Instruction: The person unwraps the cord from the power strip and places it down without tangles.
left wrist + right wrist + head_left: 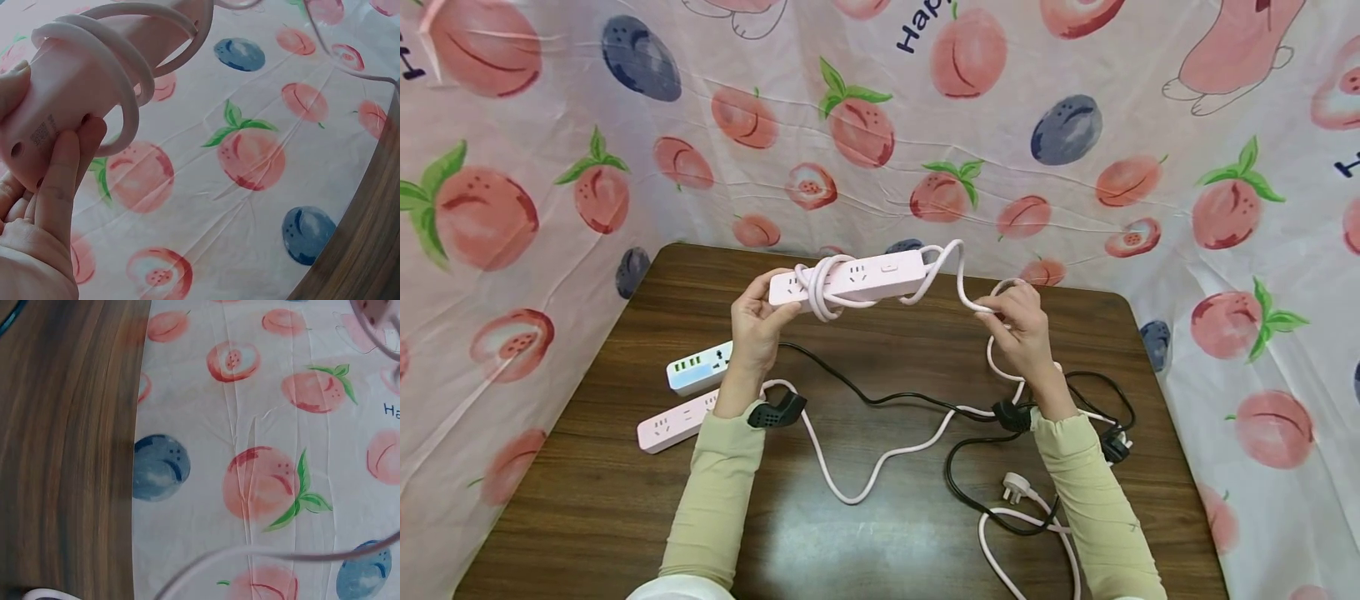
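Held above the table in the head view is a pink power strip, its own cord looped around its left half. My left hand grips the strip's left end, thumb on the near side. The left wrist view shows the strip's underside with screw holes and a small printed code, fingers pressed against it. From the strip's right end the cord rises in a bend and runs to my right hand, which pinches it between thumb and fingers. In the right wrist view only a stretch of cord shows; the hand is outside it.
On the table at left lie a white power strip with green USB ports and a second pink strip. Black cord and pink cord cross toward the right, tangled near a white plug and a black plug. Fruit-print cloth hangs behind.
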